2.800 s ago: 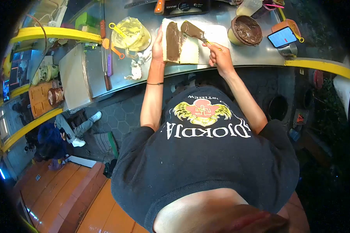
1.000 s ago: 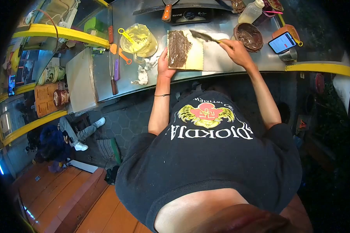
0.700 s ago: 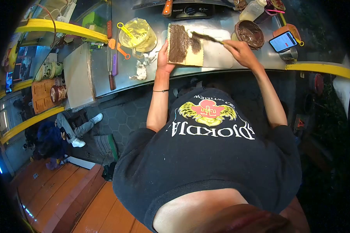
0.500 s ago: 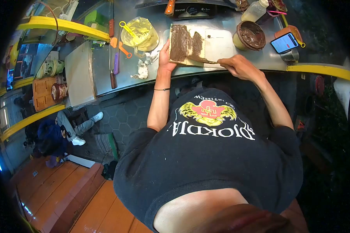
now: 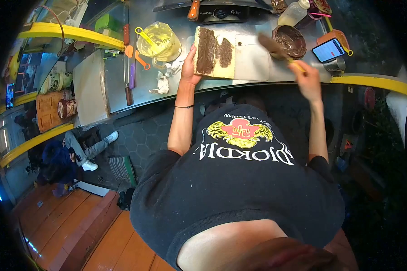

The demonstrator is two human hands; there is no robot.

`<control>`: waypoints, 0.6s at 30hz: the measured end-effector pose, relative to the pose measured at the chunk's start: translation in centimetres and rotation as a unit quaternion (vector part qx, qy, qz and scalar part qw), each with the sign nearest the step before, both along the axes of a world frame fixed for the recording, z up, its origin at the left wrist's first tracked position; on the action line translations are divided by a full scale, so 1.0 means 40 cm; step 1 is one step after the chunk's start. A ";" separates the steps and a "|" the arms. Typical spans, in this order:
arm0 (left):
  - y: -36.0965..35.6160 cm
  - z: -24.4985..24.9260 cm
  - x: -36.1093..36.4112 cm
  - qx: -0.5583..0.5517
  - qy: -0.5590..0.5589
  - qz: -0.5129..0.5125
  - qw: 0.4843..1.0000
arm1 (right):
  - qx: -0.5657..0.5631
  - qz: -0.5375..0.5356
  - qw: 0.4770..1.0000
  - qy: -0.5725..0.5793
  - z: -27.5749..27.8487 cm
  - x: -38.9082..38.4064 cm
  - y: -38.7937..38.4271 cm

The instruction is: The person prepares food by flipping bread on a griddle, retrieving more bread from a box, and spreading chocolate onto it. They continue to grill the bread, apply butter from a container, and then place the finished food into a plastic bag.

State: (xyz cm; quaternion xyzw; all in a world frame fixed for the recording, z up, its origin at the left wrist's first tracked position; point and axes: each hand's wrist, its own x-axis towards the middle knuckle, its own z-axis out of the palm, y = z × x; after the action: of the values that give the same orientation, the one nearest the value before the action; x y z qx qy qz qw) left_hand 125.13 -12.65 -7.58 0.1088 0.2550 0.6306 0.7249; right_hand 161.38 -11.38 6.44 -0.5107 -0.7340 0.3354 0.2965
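My left hand [image 5: 189,71] is wrapped round the left edge of an opened slab of bread [image 5: 218,71], its thumb side along the crust. Dark chocolate spread [image 5: 206,52] covers the bread's left half thickly, and a smaller patch lies on the right half. The bread rests on a white board [image 5: 254,68]. My right hand [image 5: 309,84] grips the yellow handle of a spreading spatula [image 5: 272,47], whose chocolate-coated blade is blurred by motion. That blade is raised beside the left rim of a tub of chocolate spread [image 5: 298,50].
A clear pitcher of pale yellow spread [image 5: 169,47] stands left of the bread, near crumpled white paper [image 5: 162,83]. Knives [image 5: 128,86] lie farther left. A phone [image 5: 328,50] and a metal cup [image 5: 334,64] are at right. Behind is a stove [image 5: 221,13]. Another person [image 5: 59,158] sits at lower left.
My right hand has lifted the spatula off the bread's lower right edge and carried it up and right to the chocolate tub. My left hand still holds the bread.
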 end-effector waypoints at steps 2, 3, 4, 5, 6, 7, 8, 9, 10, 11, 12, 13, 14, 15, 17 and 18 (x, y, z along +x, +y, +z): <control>-0.007 0.036 0.012 0.015 0.057 0.012 0.998 | 0.006 -0.105 0.994 0.036 -0.028 0.080 0.016; -0.009 0.064 0.022 0.023 0.097 0.007 0.995 | -0.029 -0.138 0.989 0.041 -0.037 0.111 0.028; -0.007 0.092 0.036 0.025 0.098 0.006 0.995 | -0.063 -0.172 0.982 0.046 -0.048 0.132 0.041; -0.006 0.124 0.055 0.026 0.179 -0.003 0.984 | -0.062 -0.174 0.982 0.047 -0.049 0.129 0.057; -0.007 0.138 0.070 0.025 0.257 -0.012 0.966 | -0.044 -0.178 0.981 -0.062 -0.050 0.125 0.073; 0.008 0.113 0.071 0.047 0.395 -0.024 0.917 | -0.025 -0.178 0.969 -0.170 -0.049 0.120 0.082; 0.012 0.136 0.085 0.056 0.465 -0.045 0.882 | -0.023 -0.179 0.969 -0.168 -0.042 0.111 0.080; 0.022 0.122 0.089 0.050 0.520 -0.037 0.852 | 0.128 -0.208 0.942 -0.228 -0.031 0.097 0.070; 0.034 0.098 0.093 0.044 0.574 -0.026 0.817 | 0.277 -0.233 0.889 -0.281 -0.018 0.078 0.061; 0.042 0.069 0.101 0.047 0.639 0.023 0.768 | 0.251 -0.234 0.921 -0.184 -0.007 0.042 0.049; 0.043 0.031 0.112 0.049 0.640 0.022 0.766 | 0.237 -0.191 0.949 -0.082 -0.007 -0.005 0.040; 0.043 -0.007 0.124 0.048 0.673 0.015 0.738 | 0.154 -0.149 0.976 0.032 -0.034 -0.062 0.028; 0.050 -0.024 0.133 0.048 0.704 0.008 0.708 | 0.019 -0.113 0.980 0.161 -0.115 -0.112 0.030; 0.030 0.021 0.149 0.005 0.727 -0.020 0.686 | -0.152 -0.063 0.950 0.266 -0.183 -0.169 0.030; 0.032 -0.013 0.127 0.026 0.696 -0.005 0.718 | -0.336 -0.072 0.896 0.282 -0.319 -0.279 0.043; 0.035 -0.030 0.109 0.040 0.662 0.011 0.748 | -0.384 -0.084 0.879 0.272 -0.366 -0.326 0.048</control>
State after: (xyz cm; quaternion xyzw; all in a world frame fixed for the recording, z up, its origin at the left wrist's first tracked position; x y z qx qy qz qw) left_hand 129.47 -11.25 -8.76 0.5250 0.6470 0.4177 0.3622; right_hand 148.33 -9.47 -8.21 -0.5326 -0.3928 0.6904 0.2922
